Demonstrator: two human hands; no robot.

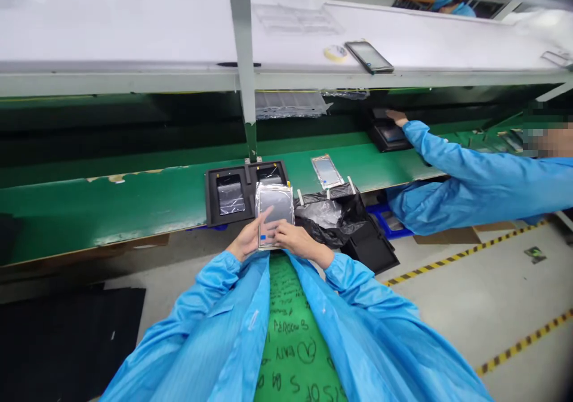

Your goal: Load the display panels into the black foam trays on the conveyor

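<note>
Close to my body I hold a flat display panel [276, 203] with a clear film face, a silvery edge and a small blue tab near its lower left. My left hand [247, 239] grips its left edge, thumb lying over the front. Fingers of my right hand [295, 238] are bent together at the panel's lower right; whether they pinch the film or the edge is too small to make out. Just behind stands a black two-pocket tray [210, 196] with dark glossy panels in it. A similar panel [327, 171] lies on the green bench to the right.
A black-bagged bin [347, 226] hangs at the green bench [147, 196] edge, right of my hands. Further right a co-worker's arm [474, 163] reaches to a black tray [387, 136]. A metal post [244, 49] rises ahead; the white shelf [134, 31] holds a tape roll [335, 53].
</note>
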